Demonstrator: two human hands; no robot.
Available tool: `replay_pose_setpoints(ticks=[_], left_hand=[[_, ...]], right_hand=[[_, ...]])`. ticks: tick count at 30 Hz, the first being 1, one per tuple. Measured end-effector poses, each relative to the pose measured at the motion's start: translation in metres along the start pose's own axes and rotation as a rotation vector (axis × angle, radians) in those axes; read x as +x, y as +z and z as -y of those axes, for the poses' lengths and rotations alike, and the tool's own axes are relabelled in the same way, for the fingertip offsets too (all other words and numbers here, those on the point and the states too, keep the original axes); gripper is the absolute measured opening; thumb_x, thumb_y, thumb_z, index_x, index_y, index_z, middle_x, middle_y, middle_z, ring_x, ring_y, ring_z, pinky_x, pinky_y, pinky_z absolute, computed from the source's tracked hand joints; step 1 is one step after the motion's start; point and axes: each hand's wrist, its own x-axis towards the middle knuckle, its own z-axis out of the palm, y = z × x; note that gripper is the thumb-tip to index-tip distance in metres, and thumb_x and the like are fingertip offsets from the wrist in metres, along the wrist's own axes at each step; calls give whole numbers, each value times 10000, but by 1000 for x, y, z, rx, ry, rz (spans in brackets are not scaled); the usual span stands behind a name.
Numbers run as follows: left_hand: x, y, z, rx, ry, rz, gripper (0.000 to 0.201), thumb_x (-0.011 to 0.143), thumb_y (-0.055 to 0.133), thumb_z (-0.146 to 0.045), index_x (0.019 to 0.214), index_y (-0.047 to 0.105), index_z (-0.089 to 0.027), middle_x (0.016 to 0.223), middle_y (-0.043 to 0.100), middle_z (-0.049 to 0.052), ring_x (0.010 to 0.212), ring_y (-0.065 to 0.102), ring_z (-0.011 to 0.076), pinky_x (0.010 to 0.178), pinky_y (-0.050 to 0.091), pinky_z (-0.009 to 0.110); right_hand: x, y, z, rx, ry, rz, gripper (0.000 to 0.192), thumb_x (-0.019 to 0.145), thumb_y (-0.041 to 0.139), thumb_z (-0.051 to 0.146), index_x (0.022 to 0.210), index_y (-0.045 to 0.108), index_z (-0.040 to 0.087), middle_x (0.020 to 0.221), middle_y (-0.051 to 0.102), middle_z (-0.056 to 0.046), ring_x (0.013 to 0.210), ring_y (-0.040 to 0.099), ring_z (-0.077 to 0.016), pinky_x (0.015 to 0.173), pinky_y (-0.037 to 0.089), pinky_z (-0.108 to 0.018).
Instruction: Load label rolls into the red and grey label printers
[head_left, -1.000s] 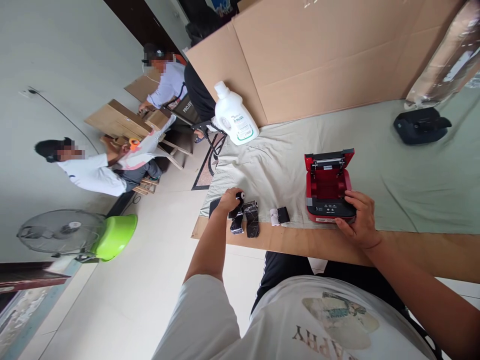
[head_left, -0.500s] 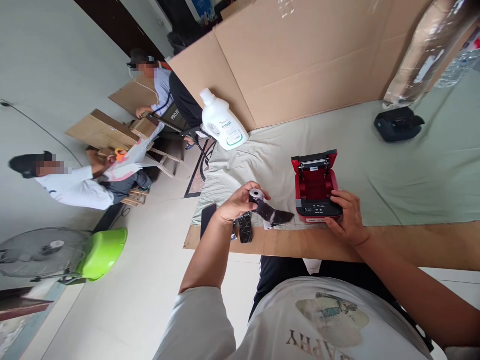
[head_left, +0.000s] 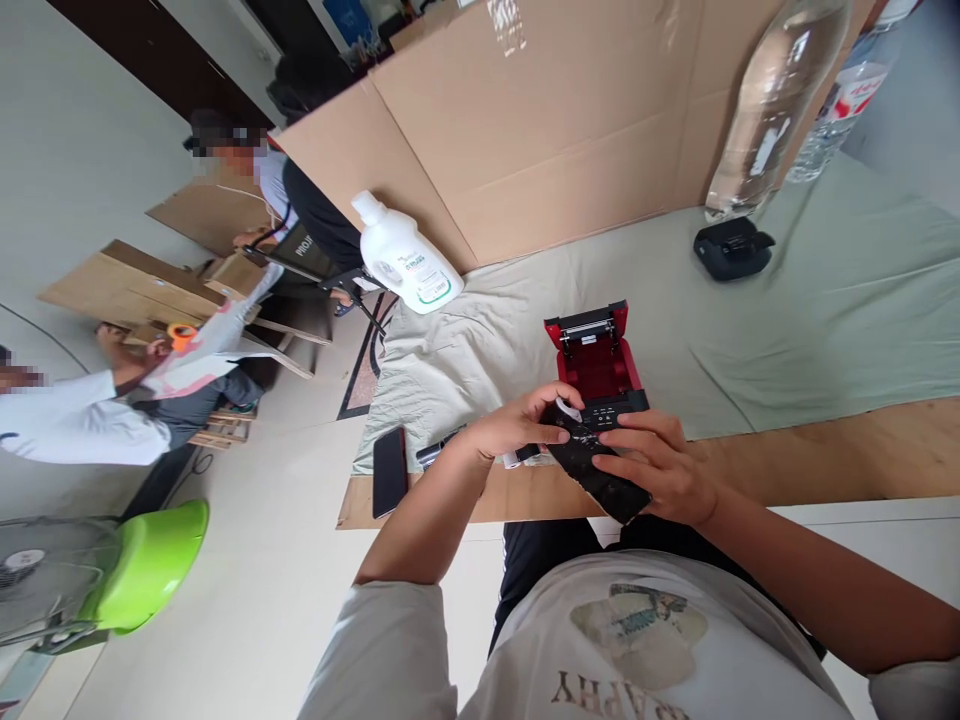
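Observation:
My left hand [head_left: 521, 425] grips a small white paper roll [head_left: 568, 409] with a black outer layer, thumb and fingers closed round it. A loose black strip [head_left: 604, 478] hangs from the roll toward the table's front edge. The fingers of my right hand [head_left: 667, 465] lie over this strip and pinch it; the thumb is hidden. Just behind both hands stands a red and black receipt printer [head_left: 600, 365] with its lid raised and a bare red bay inside. My hands cover part of its front panel.
A black phone [head_left: 389, 472] lies at the table's left edge. Behind are a white jug [head_left: 411, 258], a cardboard panel [head_left: 562, 130], a black case [head_left: 733, 250] and plastic bottles [head_left: 780, 110]. Two people sit at the left, beyond a green tub [head_left: 154, 570].
My right hand has left the printer and come onto the black strip. My left hand has brought the roll rightward, in front of the printer. The view has shifted right.

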Motion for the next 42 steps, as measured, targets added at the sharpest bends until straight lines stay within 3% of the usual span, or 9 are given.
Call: replay_pose_setpoints(ticks=[7,15,22,29,31,34,37,40,42], left_hand=[[58,8,-25,686,197,-65,385,760,511,-93,1112,588,-226,1186,639,41,1131,592,212,1026,460,369],[105,15,-13,1186,-160,-94,489,813,526,-131,1293,434,-130,1072,719,126,1069,671,292,1016,433,460],[119,12,-1,1136,-182,-143,358,745,647,-121,1092,583,-182,1074,706,106,1005,677,294,834,514,371],[112,14,7,1084,15,-288,174,846,623,-194,1006,680,-156,1108,706,107,1059,659,255,938,518,367],[101,13,7,998,181,-391,178,915,531,-189,1004,684,-173,1072,719,84,1030,668,215,946,517,345],[85,4,8,873,458,-683,278,1000,411,-278,1056,666,-180,1053,706,87,1030,655,190,951,513,332],[76,-10,12,862,572,-929,424,1021,367,-450,1260,580,-172,1287,605,138,1268,536,237,1083,428,401],[72,-18,21,872,550,-879,579,1012,306,-559,1438,424,-185,1454,473,157,1398,410,257,1154,343,430],[69,-13,29,837,543,-821,595,1020,238,-557,1437,421,-174,1404,510,164,1347,458,248,1131,365,421]], right_hand=[[6,5,-6,-134,126,27,297,870,519,89,1030,711,249,980,745,-29,1057,619,-225,934,469,-424],[8,10,-21,-138,216,103,371,784,541,37,1058,700,230,970,747,-38,991,624,-240,931,454,-447],[8,15,-21,-149,244,99,258,874,566,122,1057,720,218,1029,727,-71,988,612,-242,922,474,-447],[8,14,-22,-179,236,107,196,894,577,157,1017,719,213,1039,725,-72,1003,616,-244,925,485,-444],[7,13,-23,-188,235,110,187,896,583,167,1019,717,209,1041,727,-75,1016,616,-250,927,487,-448],[5,14,-23,-176,243,98,204,894,579,160,1032,718,218,1058,728,-72,1036,613,-251,933,485,-453],[4,14,-24,-163,245,87,221,883,582,144,1040,717,220,1070,726,-72,1063,603,-256,943,477,-456],[4,13,-24,-163,241,83,225,870,589,131,1034,716,218,1064,724,-69,1078,595,-259,945,470,-451],[5,12,-23,-174,236,79,215,868,590,130,1018,717,216,1051,725,-68,1064,596,-257,936,466,-444]])
